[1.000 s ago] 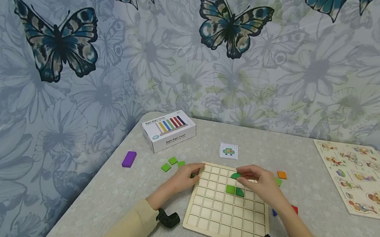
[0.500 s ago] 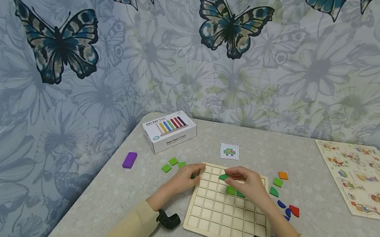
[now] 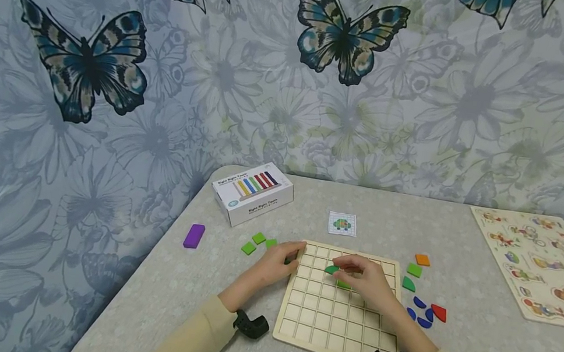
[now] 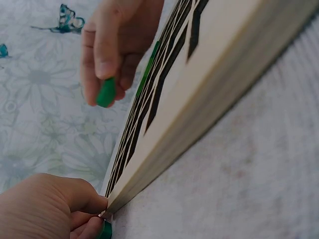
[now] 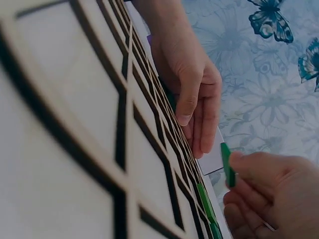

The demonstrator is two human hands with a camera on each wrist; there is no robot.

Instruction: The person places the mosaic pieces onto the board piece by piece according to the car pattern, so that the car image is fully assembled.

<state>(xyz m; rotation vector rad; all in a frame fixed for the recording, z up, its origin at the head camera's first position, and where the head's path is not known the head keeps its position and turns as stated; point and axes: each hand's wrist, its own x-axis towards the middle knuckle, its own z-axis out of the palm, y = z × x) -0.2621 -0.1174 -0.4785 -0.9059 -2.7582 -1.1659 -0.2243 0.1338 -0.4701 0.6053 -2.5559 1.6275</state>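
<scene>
My right hand [image 3: 366, 277] pinches a dark green rounded tile [image 3: 331, 269] between thumb and fingertips. In the right wrist view this tile [image 5: 228, 164] is tilted on edge above the wooden grid board [image 3: 327, 322]. Beneath the right hand, a light green square tile [image 3: 344, 285] lies in the grid, partly covered. At the board's far left corner, the left hand [image 3: 275, 263] grips the edge, thumb at the rim and fingers curled beside it. Another dark green piece [image 4: 105, 230] shows by those left fingers, mostly hidden.
Light green tiles [image 3: 249, 248], a purple block [image 3: 193, 236] and a white box [image 3: 252, 194] lie left. Behind the board is a pattern card [image 3: 342, 224]. Orange [image 3: 422, 259], green, blue [image 3: 424, 322] and red tiles [image 3: 438, 312] lie right, near a picture board [image 3: 540, 266].
My right hand has carried the dark green tile left across the board, then slightly toward me. The left hand has stayed at the corner.
</scene>
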